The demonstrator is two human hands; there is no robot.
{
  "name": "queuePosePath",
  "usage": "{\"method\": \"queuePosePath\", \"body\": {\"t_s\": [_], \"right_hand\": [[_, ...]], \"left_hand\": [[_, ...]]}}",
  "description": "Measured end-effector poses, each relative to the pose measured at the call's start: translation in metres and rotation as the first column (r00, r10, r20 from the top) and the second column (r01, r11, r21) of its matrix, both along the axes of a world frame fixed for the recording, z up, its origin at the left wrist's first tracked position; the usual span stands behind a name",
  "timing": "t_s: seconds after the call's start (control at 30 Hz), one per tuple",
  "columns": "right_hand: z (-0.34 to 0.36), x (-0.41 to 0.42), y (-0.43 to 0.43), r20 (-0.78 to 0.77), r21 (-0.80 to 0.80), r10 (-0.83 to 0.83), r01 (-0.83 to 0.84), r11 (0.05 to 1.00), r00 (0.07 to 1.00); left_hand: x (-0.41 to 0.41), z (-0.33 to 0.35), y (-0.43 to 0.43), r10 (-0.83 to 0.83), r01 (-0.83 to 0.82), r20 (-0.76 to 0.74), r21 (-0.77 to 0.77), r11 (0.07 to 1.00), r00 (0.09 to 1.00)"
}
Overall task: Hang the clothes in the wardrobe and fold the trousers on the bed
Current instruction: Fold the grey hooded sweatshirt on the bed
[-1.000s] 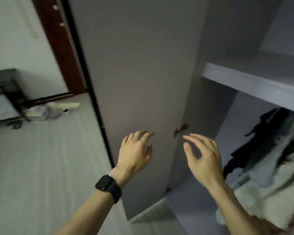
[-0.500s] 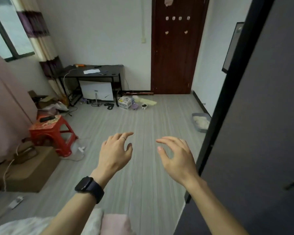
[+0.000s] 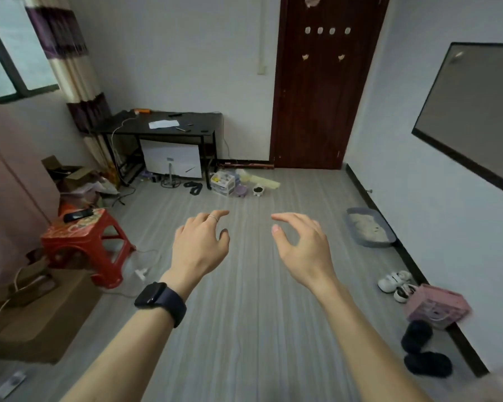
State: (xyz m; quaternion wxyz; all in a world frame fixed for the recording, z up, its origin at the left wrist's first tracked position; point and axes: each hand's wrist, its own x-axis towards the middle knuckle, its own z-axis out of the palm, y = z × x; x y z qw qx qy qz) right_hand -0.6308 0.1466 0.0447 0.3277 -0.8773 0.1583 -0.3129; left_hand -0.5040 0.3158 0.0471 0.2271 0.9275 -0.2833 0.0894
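Observation:
My left hand [image 3: 199, 245], with a ring and a dark watch on the wrist, floats over the grey floor with loosely curved fingers and holds nothing. My right hand [image 3: 304, 248] hovers beside it in the same relaxed pose, also holding nothing. No wardrobe, bed, trousers or other clothes show in this view. A pink cloth surface [image 3: 6, 181] fills the left edge.
Grey plank floor [image 3: 244, 329] runs ahead to a dark wooden door [image 3: 323, 97]. A black desk [image 3: 169, 126] stands at the back left. A red stool [image 3: 84, 242] and cardboard box [image 3: 41, 314] sit left. Litter tray [image 3: 369, 230], white shoes [image 3: 395, 282], pink basket [image 3: 436, 306] and black slippers [image 3: 421, 349] line the right wall.
The view has swung left, away from the open wardrobe and its door, onto the room. Both hands stay raised and loosely open throughout.

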Motion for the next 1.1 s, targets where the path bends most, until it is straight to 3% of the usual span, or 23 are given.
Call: {"method": "queuePosePath", "body": {"t_s": [0.27,0.53,0.8,1.1], "right_hand": [[-0.015,0.138,-0.019,-0.016,0.006,0.122,-0.122,0.993,0.992],[-0.047,0.333,-0.004,-0.134,-0.024,0.51,-0.517,0.856,0.85],[-0.038,0.47,0.078,-0.171,-0.004,0.818,-0.83,0.558,0.55],[-0.021,0.511,0.301,-0.103,-0.009,0.992,-0.997,0.075,0.076]], "left_hand": [[0.099,-0.013,0.007,0.123,-0.124,-0.043,-0.014,0.992,0.991],[0.226,-0.06,0.056,0.494,-0.495,-0.119,0.023,0.869,0.861],[0.268,-0.056,0.137,0.802,-0.801,-0.13,0.076,0.594,0.583],[0.211,-0.031,0.302,0.99,-0.99,-0.066,0.056,0.126,0.123]]}}
